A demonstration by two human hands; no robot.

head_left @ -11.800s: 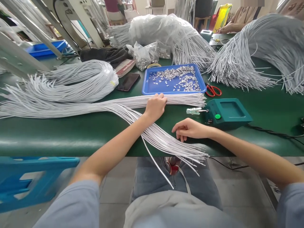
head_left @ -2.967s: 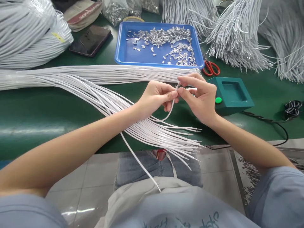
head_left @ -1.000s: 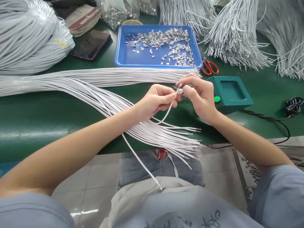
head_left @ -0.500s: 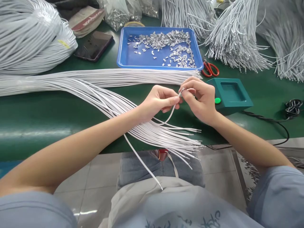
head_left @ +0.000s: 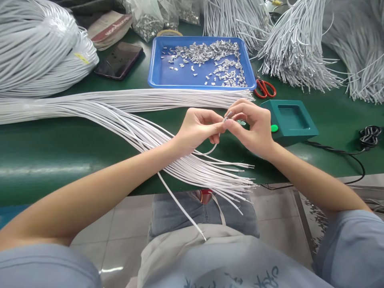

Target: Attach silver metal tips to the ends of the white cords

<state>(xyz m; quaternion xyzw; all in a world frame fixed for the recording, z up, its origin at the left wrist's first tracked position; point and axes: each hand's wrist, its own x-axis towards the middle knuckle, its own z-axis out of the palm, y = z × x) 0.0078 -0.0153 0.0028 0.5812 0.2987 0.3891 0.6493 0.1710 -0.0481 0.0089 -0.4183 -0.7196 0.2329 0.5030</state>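
Fingertips of the left hand [head_left: 198, 130] and the right hand [head_left: 253, 126] are pinched together on the end of one white cord [head_left: 211, 150], held just in front of the blue tray [head_left: 156, 74]. Metal clips [head_left: 210, 54] are scattered in that tray. Red scissors [head_left: 264, 88] lie beside its right edge, a phone [head_left: 119, 60] to its left.

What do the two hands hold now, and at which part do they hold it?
Both hands pinch one white wire near its bare end. The left hand grips it just below the tip; the right hand meets it at the tip, perhaps with a small metal piece.
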